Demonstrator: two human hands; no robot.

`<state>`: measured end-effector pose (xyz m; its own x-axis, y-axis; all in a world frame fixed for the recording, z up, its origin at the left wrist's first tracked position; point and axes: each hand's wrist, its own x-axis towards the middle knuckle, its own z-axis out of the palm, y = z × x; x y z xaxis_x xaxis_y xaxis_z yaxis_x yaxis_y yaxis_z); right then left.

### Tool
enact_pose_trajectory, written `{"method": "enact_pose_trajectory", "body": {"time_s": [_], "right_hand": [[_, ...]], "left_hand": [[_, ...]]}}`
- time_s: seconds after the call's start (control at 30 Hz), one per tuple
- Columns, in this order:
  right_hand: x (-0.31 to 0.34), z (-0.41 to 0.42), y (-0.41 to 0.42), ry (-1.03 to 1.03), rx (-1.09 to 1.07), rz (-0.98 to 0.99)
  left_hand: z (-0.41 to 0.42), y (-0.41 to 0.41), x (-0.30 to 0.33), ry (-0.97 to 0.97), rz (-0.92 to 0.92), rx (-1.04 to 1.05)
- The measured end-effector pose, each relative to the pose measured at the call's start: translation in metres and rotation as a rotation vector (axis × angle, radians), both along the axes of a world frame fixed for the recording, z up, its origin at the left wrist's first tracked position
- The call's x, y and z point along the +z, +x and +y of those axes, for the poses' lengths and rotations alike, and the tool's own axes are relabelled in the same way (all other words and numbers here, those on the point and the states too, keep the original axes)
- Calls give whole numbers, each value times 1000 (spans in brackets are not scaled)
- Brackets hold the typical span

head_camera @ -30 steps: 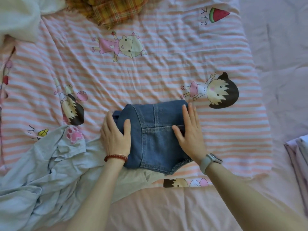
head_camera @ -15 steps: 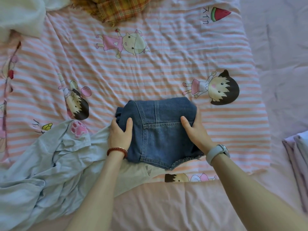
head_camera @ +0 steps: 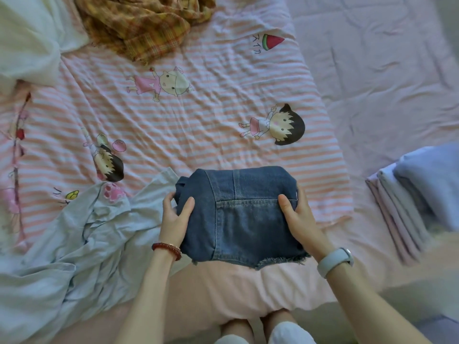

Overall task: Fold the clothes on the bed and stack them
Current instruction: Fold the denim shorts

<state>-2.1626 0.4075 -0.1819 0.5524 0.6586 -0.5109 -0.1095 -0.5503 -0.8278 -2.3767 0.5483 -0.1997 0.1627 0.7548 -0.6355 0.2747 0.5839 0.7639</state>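
Knees of the person kneeling show at the bed's near edge, below the pale pink undersheet [head_camera: 238, 289]. Just above them, both hands hold a folded blue denim garment with a frayed hem [head_camera: 238, 214] over the near middle of the bed. The left hand [head_camera: 173, 217] grips its left side, thumb on top and fingers curled under; the right hand [head_camera: 301, 222] does the same on the right side, thumb pressed on the top face by the stitched seam. Gripping both sides at once probably keeps the folds from springing apart while the bundle is carried. The frayed hem points toward the person and the rounded fold points to the far edge; the bundle is nearly square, slightly longer near to far as far as I can tell.

At the near left corner lies a crumpled light blue shirt with a pink paw print [head_camera: 74, 234], not yet folded. Along the right edge sits a stack of folded lilac and pale blue clothes [head_camera: 417, 194], likely where the denim belongs. Beneath it all spreads a pink striped cartoon sheet [head_camera: 211, 115]. At the far edge lie a rumpled yellow plaid garment [head_camera: 144, 23] and, in the far left corner, a white cloth [head_camera: 27, 38].
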Motion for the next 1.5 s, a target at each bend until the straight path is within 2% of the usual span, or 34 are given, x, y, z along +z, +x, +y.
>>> {"method": "enact_pose_trajectory", "body": {"time_s": [0.33, 0.6, 0.73, 0.9, 1.07, 1.2, 1.33, 1.4, 1.5], "right_hand": [[66, -135, 41, -19, -147, -84], [103, -231, 177, 58, -300, -242], [110, -272, 286, 51, -241, -298], [103, -292, 405, 39, -106, -323], [74, -270, 474, 49, 48, -363], [38, -251, 500, 27, 167, -384], [-1, -252, 503, -155, 276, -398], [-10, -258, 495, -225, 262, -510], [-8, -262, 477, -272, 203, -933]], "left_hand": [[-117, 69, 60, 25, 23, -162], [-197, 216, 96, 159, -45, -250], [-247, 317, 101, 189, -69, -203], [-300, 426, 91, 139, -117, -62], [-320, 467, 59, 149, -112, 85], [-324, 481, 21, 80, -45, 124], [-327, 480, -10, -64, 108, -21], [-327, 478, -13, 56, 246, -75], [-329, 485, -2, 514, 552, -227]]}}
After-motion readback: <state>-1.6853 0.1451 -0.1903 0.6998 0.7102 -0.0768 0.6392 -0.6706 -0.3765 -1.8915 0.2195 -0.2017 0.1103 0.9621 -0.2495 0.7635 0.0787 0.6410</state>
